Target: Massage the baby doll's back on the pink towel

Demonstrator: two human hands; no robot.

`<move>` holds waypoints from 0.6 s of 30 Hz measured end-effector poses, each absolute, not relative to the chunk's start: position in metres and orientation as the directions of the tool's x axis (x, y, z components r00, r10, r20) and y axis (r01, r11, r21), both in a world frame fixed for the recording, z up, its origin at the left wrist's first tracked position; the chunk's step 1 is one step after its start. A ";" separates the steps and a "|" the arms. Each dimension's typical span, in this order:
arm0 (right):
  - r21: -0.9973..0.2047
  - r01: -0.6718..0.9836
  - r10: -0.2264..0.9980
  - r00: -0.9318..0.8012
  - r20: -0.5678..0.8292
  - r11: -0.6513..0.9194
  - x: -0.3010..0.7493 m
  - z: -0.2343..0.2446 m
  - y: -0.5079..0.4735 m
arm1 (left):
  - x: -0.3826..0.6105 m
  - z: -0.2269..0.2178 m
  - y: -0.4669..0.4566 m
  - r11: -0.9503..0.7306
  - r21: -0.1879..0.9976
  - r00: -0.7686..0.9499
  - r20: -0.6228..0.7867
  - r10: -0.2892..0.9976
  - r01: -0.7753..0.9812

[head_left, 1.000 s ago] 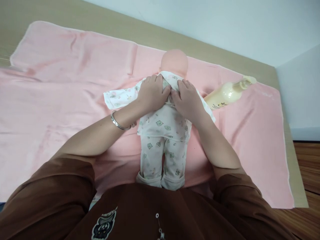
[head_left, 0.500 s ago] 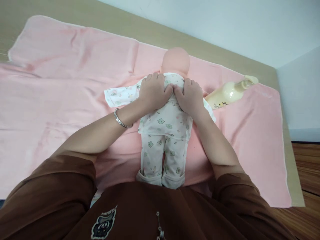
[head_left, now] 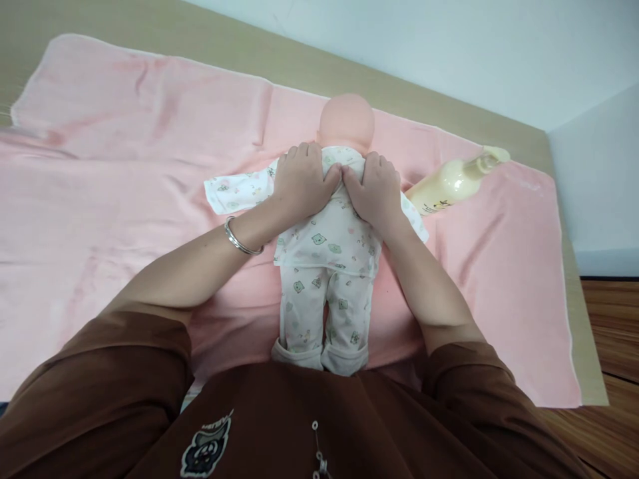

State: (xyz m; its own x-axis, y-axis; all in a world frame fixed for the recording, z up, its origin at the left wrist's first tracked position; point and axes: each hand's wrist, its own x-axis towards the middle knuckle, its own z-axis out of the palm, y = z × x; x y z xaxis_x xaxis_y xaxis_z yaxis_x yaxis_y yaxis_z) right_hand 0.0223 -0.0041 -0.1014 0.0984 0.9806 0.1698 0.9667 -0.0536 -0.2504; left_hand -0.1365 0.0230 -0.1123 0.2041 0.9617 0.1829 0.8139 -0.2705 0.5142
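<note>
A baby doll (head_left: 327, 229) in a white printed top and trousers lies face down, its bald head (head_left: 346, 121) pointing away from me. My left hand (head_left: 301, 178) rests across the doll's left-hand shoulder in the head view, fingers curled over it and thumb on the upper back. On the other shoulder, my right hand (head_left: 375, 189) mirrors this, closed around it with the thumb angled inward. The two thumbs nearly meet at the middle of the back, below the neck. The undersides of my fingers are hidden. One printed sleeve (head_left: 237, 191) stretches out to the left.
A pink cloth (head_left: 124, 159) with some creases covers most of the tan table (head_left: 279, 63). To the doll's right, a cream pump bottle (head_left: 446, 186) lies on its side. A pale wall (head_left: 449, 53) borders the far edge; wooden floor (head_left: 612, 326) shows at right.
The whole view has shifted slightly, so everything sits a little further left. My hands keep their hold on the doll's shoulders, with no clear movement against it.
</note>
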 end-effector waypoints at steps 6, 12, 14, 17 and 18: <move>-0.247 0.967 0.985 0.098 0.142 -0.061 0.021 -0.096 -0.006 | -0.137 -0.102 0.015 -0.387 0.494 0.315 0.225 0.922 0.779; -0.184 0.983 0.998 0.030 0.062 -0.019 0.021 -0.084 -0.009 | -0.131 -0.078 -0.007 -0.420 0.370 0.394 0.146 0.907 0.829; -0.172 0.985 0.999 0.018 0.051 -0.009 0.020 -0.080 -0.013 | -0.132 -0.080 -0.006 -0.419 0.391 0.384 0.167 0.908 0.820; -0.147 0.985 0.995 -0.081 0.065 0.090 0.013 -0.073 -0.026 | -0.137 -0.091 0.006 -0.429 0.428 0.370 0.218 0.903 0.795; -0.133 0.982 0.989 -0.128 0.067 0.136 0.010 -0.070 -0.031 | -0.138 -0.095 0.012 -0.430 0.436 0.370 0.219 0.903 0.791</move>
State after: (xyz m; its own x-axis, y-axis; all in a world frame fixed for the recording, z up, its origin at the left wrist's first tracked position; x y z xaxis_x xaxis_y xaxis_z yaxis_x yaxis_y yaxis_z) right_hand 0.0098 -0.0314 -0.0702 -0.1280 0.9895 0.0672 0.9817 0.1361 -0.1332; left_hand -0.1384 0.0119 -0.0946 0.3700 0.9029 0.2189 0.7908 -0.4297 0.4359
